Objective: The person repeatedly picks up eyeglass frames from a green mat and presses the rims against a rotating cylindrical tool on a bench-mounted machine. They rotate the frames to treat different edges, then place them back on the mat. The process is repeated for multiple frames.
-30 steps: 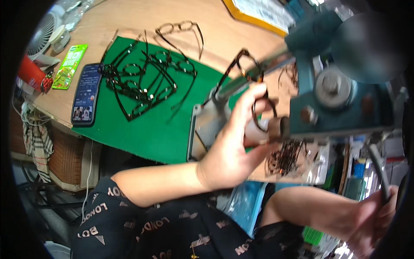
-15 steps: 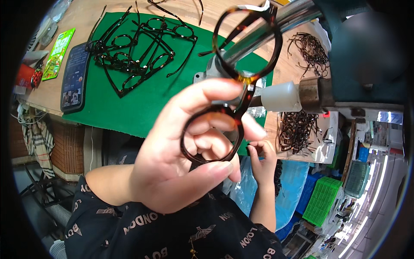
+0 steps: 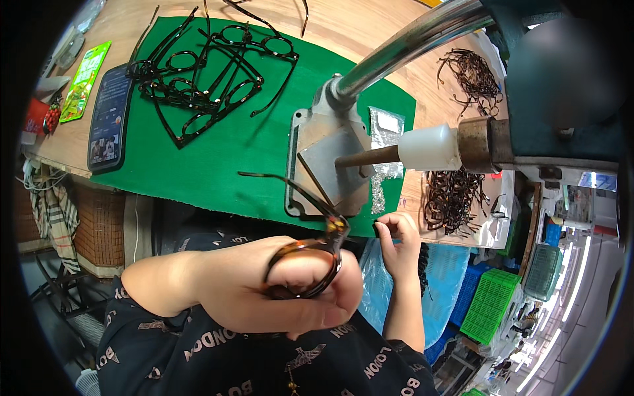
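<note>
1 dark tortoiseshell eyeglass frame (image 3: 335,228) is in the left hand (image 3: 247,284), whose fingers curl closed around a rim; a temple reaches out toward the mat's near edge. Half a second ago that hand held the frame up in front of the press (image 3: 409,46); now it has dropped low, before the dark printed shirt (image 3: 218,346). The frame is therefore well apart from the horizontal rod (image 3: 370,157) and its white sleeve (image 3: 429,148), and the tool appears to be free of any work. The right hand (image 3: 399,244) stays near the table edge, thumb and finger narrowed on a small dark piece (image 3: 377,229), too hidden to identify.

The press base stands on a green mat (image 3: 198,178) over a wooden table (image 3: 356,20). Tangled frames (image 3: 189,100) lie at the mat's left, next to a phone (image 3: 109,125) and a bright green packet (image 3: 86,79). Beyond the rod are a clear bag (image 3: 386,135) and 2 more heaps of frames, an upper heap (image 3: 472,76) and a lower heap (image 3: 456,198).

Below the table, blue plastic (image 3: 449,277) and a green crate (image 3: 490,307) fill the right; strip lights (image 3: 564,297) run farther off.
</note>
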Demonstrator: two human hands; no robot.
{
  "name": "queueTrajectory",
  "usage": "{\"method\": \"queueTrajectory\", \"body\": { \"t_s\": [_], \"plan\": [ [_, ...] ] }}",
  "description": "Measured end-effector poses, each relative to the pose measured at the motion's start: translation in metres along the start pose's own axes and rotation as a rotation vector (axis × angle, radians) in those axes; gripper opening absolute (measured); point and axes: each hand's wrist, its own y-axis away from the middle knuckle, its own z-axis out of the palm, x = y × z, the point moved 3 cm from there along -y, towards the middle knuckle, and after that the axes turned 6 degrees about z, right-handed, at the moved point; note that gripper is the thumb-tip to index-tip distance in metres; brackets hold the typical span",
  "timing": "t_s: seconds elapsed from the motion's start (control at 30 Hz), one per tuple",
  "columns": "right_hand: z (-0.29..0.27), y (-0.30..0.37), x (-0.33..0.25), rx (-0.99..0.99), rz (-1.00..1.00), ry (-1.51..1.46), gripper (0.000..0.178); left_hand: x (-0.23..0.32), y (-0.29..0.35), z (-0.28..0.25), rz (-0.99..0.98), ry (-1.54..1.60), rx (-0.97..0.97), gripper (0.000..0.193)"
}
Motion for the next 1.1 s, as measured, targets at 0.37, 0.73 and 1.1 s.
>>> {"method": "queueTrajectory", "body": {
  "t_s": [0.37, 0.73, 1.1],
  "plan": [
    [-0.003, -0.015, -0.005, -0.170, -0.202, 0.179, 0.012, -0.033, 0.007, 0.009, -0.288, 0.098, -0.022, 0.014],
    [-0.008, -0.026, -0.028, -0.288, -0.329, 0.283, 0.009, -0.032, 0.003, 0.009, -0.393, 0.217, -0.025, 0.012],
    [0.004, -0.017, -0.110, -0.363, -0.375, -0.616, 0.010, -0.042, 0.004, 0.012, -0.378, 0.288, -0.031, 0.014]
  ]
}}
